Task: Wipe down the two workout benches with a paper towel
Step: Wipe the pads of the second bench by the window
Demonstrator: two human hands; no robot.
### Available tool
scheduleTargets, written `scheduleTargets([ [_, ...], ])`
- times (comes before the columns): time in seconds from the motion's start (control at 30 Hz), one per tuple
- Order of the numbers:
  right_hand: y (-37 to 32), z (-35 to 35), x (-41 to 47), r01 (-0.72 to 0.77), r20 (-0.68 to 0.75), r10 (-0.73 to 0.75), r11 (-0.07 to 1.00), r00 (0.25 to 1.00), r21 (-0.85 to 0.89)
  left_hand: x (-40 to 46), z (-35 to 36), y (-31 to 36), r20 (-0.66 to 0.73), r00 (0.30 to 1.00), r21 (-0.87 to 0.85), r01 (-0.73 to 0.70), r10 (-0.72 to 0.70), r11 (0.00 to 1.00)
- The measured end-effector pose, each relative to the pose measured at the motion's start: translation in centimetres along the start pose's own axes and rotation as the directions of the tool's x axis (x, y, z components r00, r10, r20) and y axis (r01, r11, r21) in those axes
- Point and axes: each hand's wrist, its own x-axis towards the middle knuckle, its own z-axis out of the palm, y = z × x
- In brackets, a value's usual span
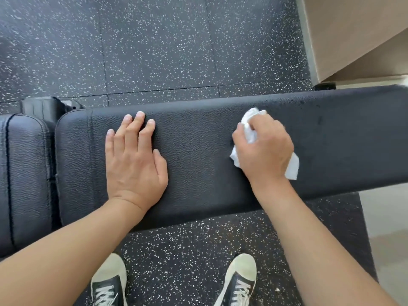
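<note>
A long black padded workout bench pad runs left to right across the middle of the view. My left hand lies flat on it, fingers straight, palm down. To its right my right hand grips a crumpled white paper towel and holds it against the pad; towel corners stick out above and below the fist. A second black padded section sits at the far left, separated from the long pad by a narrow gap.
Black rubber floor with white speckles lies beyond and in front of the bench. A beige wall and ledge stand at the top right. My two shoes are on the floor just in front of the bench.
</note>
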Motion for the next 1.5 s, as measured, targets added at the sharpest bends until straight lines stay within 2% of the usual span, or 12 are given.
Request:
scheduleTargets([
  [0.1,-7.1,2.0,-5.0,0.235,0.078,-0.242,0.968,0.967,0.083,0.1,-0.3,-0.1,0.021,1.000,-0.017,0.010,-0.009,1.000],
  [0.2,-10.0,2.4,-7.2,0.240,0.109,-0.254,0.963,0.961,0.125,0.1,-0.7,0.0,0.052,0.998,-0.041,0.023,-0.021,0.999],
  [0.4,-3.6,0.3,-5.5,0.522,0.137,-0.538,0.842,0.832,0.136,0.0,-1.1,0.0,0.063,0.998,-0.046,0.010,-0.007,0.999],
  [0.53,4.3,-2.4,-2.8,0.137,0.066,-0.135,0.990,0.989,-0.025,0.1,-1.6,-0.2,0.082,0.997,-0.092,0.004,0.004,0.996],
  [0.7,1.2,-2.3,-4.3,-0.158,0.018,0.158,0.987,0.987,-0.022,0.3,-3.2,-1.0,0.180,0.982,-0.179,-0.026,0.059,0.983],
  [0.83,-9.3,-0.2,-10.5,0.124,0.099,-0.129,0.991,0.987,0.050,-0.8,-5.1,-5.6,0.259,0.938,-0.184,-0.186,0.230,0.965],
  [0.97,-18.1,1.7,-15.9,0.389,0.164,-0.415,0.905,0.895,0.169,-4.5,-7.3,-10.6,0.275,0.927,-0.107,-0.235,0.256,0.966],
  [1.17,-10.9,-0.5,-12.6,0.576,0.219,-0.588,0.808,0.779,0.123,-5.9,-6.9,-10.7,0.225,0.956,-0.107,-0.167,0.187,0.980],
  [1.23,-4.8,-2.0,-9.9,0.445,0.282,-0.420,0.895,0.863,-0.030,-6.1,-6.5,-9.8,0.179,0.977,-0.127,-0.097,0.119,0.987],
  [1.3,0.8,-4.2,-7.8,0.097,0.279,-0.061,0.989,0.958,-0.116,-6.6,-6.1,-9.2,0.161,0.984,-0.136,-0.057,0.079,0.989],
  [1.37,3.2,-5.0,-7.3,-0.144,0.203,0.156,0.987,0.967,-0.075,-6.9,-5.9,-9.2,0.159,0.985,-0.135,-0.050,0.072,0.990],
  [1.5,-3.1,-3.6,-8.9,-0.188,0.164,0.186,0.982,0.969,-0.006,-6.8,-6.0,-9.8,0.148,0.986,-0.150,-0.061,0.083,0.987],
])
